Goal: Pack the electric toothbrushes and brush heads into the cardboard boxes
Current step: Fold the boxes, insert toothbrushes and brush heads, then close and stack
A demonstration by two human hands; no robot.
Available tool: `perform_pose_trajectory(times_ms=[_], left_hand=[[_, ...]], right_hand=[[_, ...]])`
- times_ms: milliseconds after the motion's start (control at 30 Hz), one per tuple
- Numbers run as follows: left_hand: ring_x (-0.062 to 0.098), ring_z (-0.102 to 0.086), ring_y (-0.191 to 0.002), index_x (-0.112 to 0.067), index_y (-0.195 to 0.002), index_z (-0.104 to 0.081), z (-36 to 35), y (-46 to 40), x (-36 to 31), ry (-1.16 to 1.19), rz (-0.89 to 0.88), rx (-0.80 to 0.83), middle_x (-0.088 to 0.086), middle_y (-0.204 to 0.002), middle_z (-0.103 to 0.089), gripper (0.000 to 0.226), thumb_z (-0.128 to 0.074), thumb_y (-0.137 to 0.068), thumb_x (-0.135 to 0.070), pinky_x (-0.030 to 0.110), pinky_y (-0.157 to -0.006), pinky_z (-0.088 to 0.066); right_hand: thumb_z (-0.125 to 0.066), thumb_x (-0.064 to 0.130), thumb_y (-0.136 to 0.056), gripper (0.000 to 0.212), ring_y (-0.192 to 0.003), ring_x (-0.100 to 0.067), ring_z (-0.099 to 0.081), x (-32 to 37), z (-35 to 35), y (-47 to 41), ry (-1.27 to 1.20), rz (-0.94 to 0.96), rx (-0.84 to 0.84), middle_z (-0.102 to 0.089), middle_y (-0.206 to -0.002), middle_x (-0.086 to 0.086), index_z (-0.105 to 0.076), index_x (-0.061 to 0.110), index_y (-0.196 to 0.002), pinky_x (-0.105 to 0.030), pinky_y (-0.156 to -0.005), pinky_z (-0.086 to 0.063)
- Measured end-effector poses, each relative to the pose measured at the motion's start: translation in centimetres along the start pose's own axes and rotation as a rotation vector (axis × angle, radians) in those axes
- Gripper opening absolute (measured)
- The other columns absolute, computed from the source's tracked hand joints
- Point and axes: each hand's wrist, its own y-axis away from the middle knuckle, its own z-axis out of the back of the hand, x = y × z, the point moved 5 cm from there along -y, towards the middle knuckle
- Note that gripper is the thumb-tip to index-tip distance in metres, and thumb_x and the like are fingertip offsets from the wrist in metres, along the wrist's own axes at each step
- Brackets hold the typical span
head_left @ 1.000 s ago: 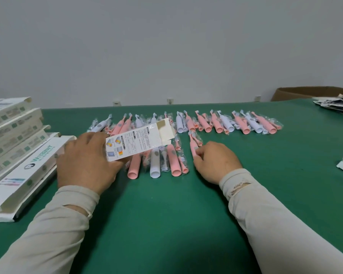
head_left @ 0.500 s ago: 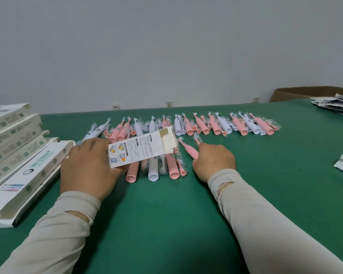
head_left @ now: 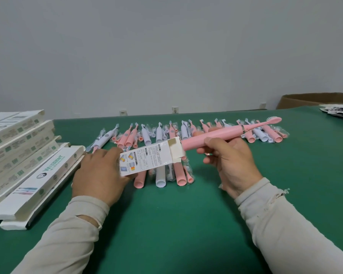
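The right hand [head_left: 229, 155], which half a second ago was low on the table [head_left: 166, 224] pinching a pink brush among the rows, now grips that pink toothbrush [head_left: 222, 134] around its handle and holds it in the air, butt end at the open mouth of the box [head_left: 147, 158], bristles pointing away to the right. The left hand [head_left: 99, 173] grips the box as before, its end flap folded open. In my judgement, insertion is about to begin: the handle base touches or sits just inside the mouth, though the flap hides exactly which.

By count, one box is in hand and one brush in hand. On the left is a stack of boxes [head_left: 18, 143]; I count about five, with at least one more beneath. The far row of bagged brushes [head_left: 186, 131] holds roughly twenty pink and white pieces, too overlapped to count exactly. Nearer, about five tubes [head_left: 160, 175] show below the box.
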Motion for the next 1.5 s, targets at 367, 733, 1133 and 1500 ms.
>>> perform_pose_trajectory(times_ms=[367, 733, 1133, 1500], left_hand=[[0.028, -0.049, -0.107, -0.031, -0.131, -0.051, 0.1, 0.0, -0.1, -0.033, -0.043, -0.014, 0.002, -0.118, -0.057, 0.062, -0.068, -0.079, -0.058, 0.039, -0.079, -0.046], [0.025, -0.049, -0.104, -0.032, -0.128, -0.053, 0.0, 0.2, -0.5, 0.021, -0.093, -0.02, -0.001, -0.114, -0.06, 0.065, -0.068, -0.074, -0.065, 0.039, -0.077, -0.045], [0.026, -0.049, -0.105, -0.03, -0.126, -0.052, -0.3, 0.4, -0.9, 0.025, -0.075, 0.003, -0.002, -0.112, -0.06, 0.066, -0.067, -0.074, -0.069, 0.042, -0.079, -0.049], [0.025, -0.049, -0.103, -0.031, -0.122, -0.052, -0.1, 0.4, -0.8, 0.019, -0.068, -0.006, -0.002, -0.11, -0.06, 0.062, -0.066, -0.075, -0.069, 0.039, -0.078, -0.048]], right_hand=[[-0.066, 0.013, -0.074, 0.029, -0.064, -0.017, -0.066, -0.3, -0.5, 0.0, 0.105, 0.023, 0.108, -0.072, -0.075, -0.008, -0.063, 0.003, -0.1, -0.025, -0.054, -0.053], [-0.065, 0.0, -0.091, 0.018, -0.073, -0.014, -0.069, -1.9, -0.8, 0.4, 0.052, -0.269, 0.214, -0.075, -0.09, -0.012, -0.062, 0.004, -0.108, -0.023, -0.053, -0.052], [-0.08, 0.015, -0.082, 0.013, -0.07, -0.004, -0.067, -2.8, -1.0, 0.6, 0.37, -0.164, 0.155, -0.075, -0.086, 0.006, -0.075, 0.02, -0.093, -0.012, -0.053, -0.047], [-0.075, 0.014, -0.088, 0.013, -0.071, -0.013, -0.068, -1.0, -1.5, 0.9, 0.577, 0.125, 0.188, -0.074, -0.081, 0.002, -0.076, 0.027, -0.087, -0.02, -0.066, -0.055]])
